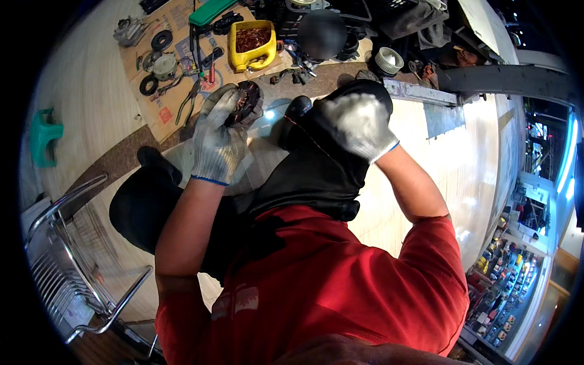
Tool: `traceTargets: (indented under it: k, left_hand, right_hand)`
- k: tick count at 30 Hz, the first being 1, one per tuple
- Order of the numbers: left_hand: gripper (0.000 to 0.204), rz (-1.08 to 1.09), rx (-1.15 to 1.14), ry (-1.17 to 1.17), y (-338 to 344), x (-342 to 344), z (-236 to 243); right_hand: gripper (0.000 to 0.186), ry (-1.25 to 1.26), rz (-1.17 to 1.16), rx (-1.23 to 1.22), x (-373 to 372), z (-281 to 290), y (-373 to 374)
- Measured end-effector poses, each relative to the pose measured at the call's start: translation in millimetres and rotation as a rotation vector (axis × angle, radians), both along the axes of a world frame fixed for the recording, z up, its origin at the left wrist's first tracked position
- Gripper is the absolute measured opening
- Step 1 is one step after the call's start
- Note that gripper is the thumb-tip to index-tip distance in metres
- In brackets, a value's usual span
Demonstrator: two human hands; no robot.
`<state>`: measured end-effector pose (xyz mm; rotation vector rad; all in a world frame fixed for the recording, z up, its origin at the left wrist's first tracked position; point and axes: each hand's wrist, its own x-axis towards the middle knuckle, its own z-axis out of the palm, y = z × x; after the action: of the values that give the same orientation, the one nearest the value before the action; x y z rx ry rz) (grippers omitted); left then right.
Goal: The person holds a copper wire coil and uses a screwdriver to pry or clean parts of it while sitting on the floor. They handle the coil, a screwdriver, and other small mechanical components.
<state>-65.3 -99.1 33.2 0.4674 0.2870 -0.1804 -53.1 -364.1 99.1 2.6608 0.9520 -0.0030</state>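
Observation:
My left hand (219, 137), in a whitish knit work glove with a blue cuff edge, is closed around a dark, ring-shaped motor part (249, 102) with copper-coloured windings. I hold it upright over the floor in front of me. My right hand (360, 125), in a matching glove, is above my bent right knee (380, 94). Motion smears its fingers, so I cannot make out whether anything is in them. Beyond the left hand lie green-handled pliers (187, 103) on a flattened cardboard sheet (143, 79).
A cut-open yellow jug (239, 59) holds copper wire scraps. Dark rings (162, 40), a round motor piece (164, 67) and a green case (210, 9) lie nearby. A white fan wheel (388, 61) is by a metal beam (420, 92). At left are a green stool (45, 139) and metal chair (58, 274).

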Motion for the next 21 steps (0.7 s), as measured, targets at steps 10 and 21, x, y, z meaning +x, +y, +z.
traceTargets:
  k: [10, 21]
  left_hand:
    - [0.027, -0.195, -0.067, -0.055, -9.6, -7.1, -9.3]
    - [0.029, -0.169, 0.176, -0.134, -1.8, 1.9, -4.0]
  right_hand:
    - [0.023, -0.124, -0.049, 0.232, 57.1, -20.5, -52.7]
    - [0.063, 0.086, 0.007, 0.346, 42.5, 6.7, -2.1]
